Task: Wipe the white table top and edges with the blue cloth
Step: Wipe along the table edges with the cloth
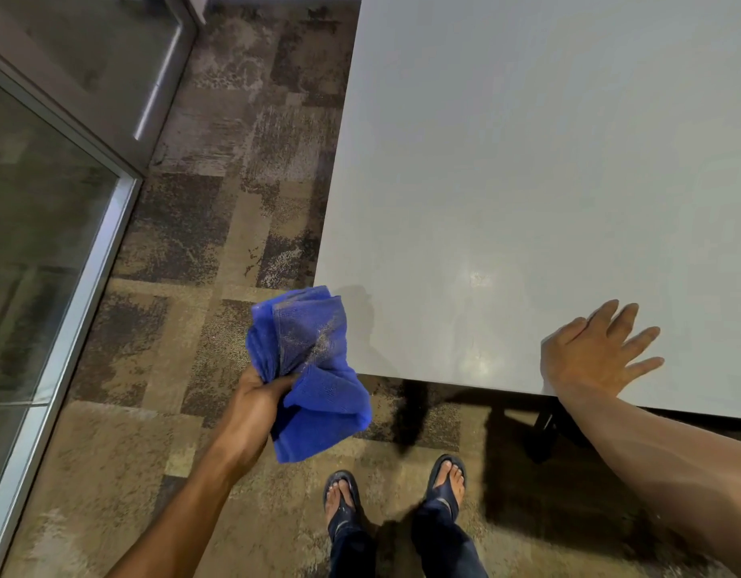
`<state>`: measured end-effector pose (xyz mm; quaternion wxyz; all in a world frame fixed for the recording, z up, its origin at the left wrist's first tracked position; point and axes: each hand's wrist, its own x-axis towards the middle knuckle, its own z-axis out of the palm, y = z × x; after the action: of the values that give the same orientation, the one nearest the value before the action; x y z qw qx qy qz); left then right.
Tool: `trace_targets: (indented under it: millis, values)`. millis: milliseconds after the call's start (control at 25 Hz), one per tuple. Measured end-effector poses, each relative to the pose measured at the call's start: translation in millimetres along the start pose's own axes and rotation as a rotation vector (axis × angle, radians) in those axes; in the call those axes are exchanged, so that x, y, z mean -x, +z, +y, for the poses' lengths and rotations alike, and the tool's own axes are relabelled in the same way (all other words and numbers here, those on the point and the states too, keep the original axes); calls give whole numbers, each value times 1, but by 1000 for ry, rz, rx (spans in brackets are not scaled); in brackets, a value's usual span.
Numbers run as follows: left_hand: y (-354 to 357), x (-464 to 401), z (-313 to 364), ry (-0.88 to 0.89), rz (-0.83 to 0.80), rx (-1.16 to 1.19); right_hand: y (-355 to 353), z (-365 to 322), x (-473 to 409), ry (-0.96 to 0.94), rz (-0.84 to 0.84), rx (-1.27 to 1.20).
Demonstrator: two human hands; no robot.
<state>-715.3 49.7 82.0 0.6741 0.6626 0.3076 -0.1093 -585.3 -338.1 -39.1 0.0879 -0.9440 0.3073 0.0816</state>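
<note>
Blue cloth: one item, bunched and folded, pale dust or lint streaked across its upper face; held in my left hand, thumb and fingers curled round its left side, the rest spilling rightward and down past my fingertips. It hangs over the floor, just off the table's near-left corner, its upper fold overlapping that corner in view; whether it touches the corner I cannot tell. White table top: one item, plain, with a faint sheen, extending ahead of and to the right of my left-hand fingers. Right hand: laid flat on the table top at its near edge, fingers straight and spread, pointing away from me and slightly right, holding nothing; well apart from the cloth. Patterned brown carpet: beneath the cloth and left hand. Glass partition with metal frame: far left of my left fingers. Feet in dark flip-flops: below both hands, on the carpet.
</note>
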Motion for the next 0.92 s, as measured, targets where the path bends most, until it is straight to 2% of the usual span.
trace_targets:
  millis: [80, 240, 440, 640, 680, 760, 840, 920]
  values:
    - [-2, 3, -7, -20, 31, 100, 0, -1, 0, -2, -3, 0]
    - [-4, 15, -27, -27, 68, 78, 2, 1, -1, -5, 3, 8]
    - [-15, 32, -46, 26, -28, 251, 1, -3, 3, -19, 25, 4]
    - [-41, 56, -66, 35, -229, 413, -7, -10, 11, -50, 40, -31]
    - [-49, 58, -71, 10, -212, 402, -9, -11, 14, -42, 35, -32]
    - [-62, 60, -82, -6, -68, 272, -13, -11, 13, -40, 3, 5]
    - [-72, 65, -90, 27, 109, 125, -24, -6, 8, -104, -117, 92]
    - [-81, 77, -98, 32, 261, 130, -38, -8, 2, -150, -256, 139]
